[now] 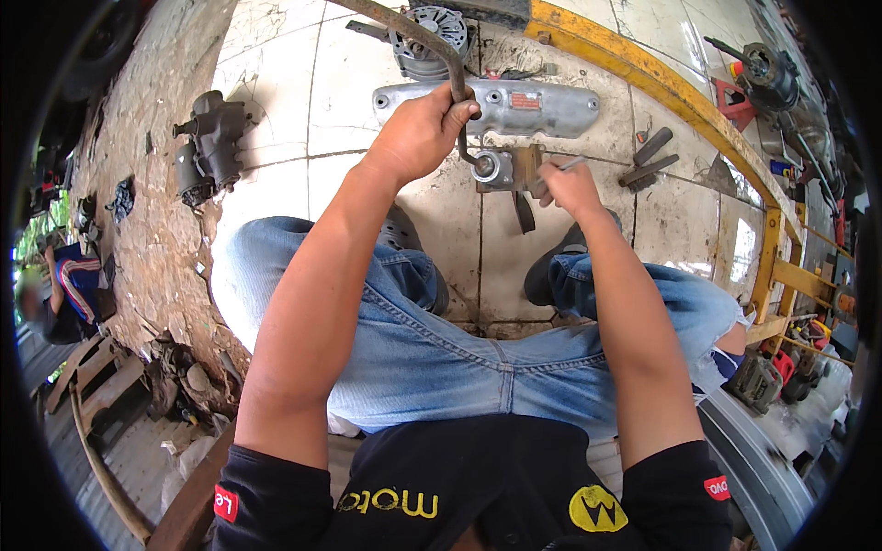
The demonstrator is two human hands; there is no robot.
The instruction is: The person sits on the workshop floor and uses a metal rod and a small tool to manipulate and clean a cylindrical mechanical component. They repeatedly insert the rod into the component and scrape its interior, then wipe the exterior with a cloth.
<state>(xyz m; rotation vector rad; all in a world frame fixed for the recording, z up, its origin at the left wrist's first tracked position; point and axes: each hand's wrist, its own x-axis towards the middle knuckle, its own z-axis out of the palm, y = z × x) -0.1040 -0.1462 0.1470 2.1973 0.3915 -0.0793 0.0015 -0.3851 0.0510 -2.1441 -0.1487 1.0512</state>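
My left hand is wrapped round a long bent metal bar, which runs down from the top edge. The bar's lower end meets a small round-ended silver metal part on the tiles between my feet. A brownish block sits against that part's right side. Beside the block, my right hand is closed with a thin grey metal piece showing at its fingers; its kind is unclear. A short dark strip lies just below the block.
Beyond my hands lie a long silver cover and a finned round housing. A dark engine part stands left. Dark-handled brushes lie right, inside a yellow metal frame. Another person sits far left.
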